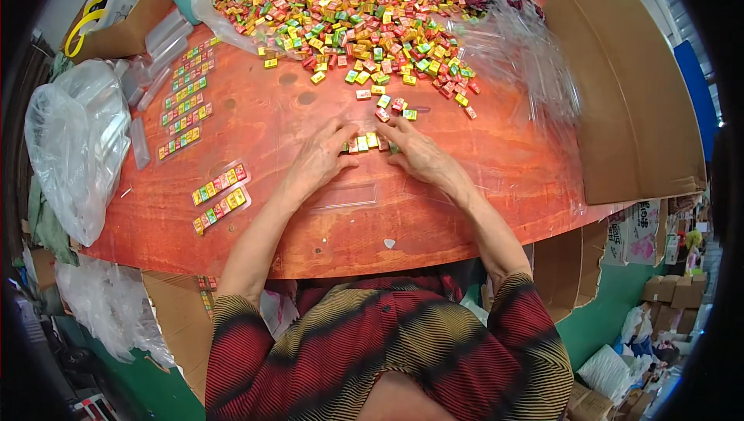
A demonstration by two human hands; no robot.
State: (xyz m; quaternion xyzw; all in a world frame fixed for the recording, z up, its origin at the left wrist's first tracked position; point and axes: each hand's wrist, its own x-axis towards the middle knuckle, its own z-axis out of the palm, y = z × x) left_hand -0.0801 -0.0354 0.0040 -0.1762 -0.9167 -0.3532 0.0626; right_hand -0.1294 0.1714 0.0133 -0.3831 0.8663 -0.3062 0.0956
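A short row of small candy-sized boxes (pixel 362 143) in yellow, green and red lies between my two hands on the red table. My left hand (pixel 322 156) is curled round the row's left end, with thumb and fingers bent. At the right end, my right hand (pixel 421 156) presses its bent fingers against the boxes. The fingers partly hide both ends. A clear plastic tray (pixel 346 196) with nothing in it lies just nearer to me. A few loose boxes (pixel 397 104) sit just beyond my fingertips.
A big heap of small coloured boxes (pixel 364 10) covers the far table. Filled clear trays (pixel 219 184) lie at left, beside a plastic bag (pixel 77 150). A brown cardboard box (pixel 628 87) and clear plastic trays (pixel 527 56) stand at right. An open carton (pixel 132 25) is far left.
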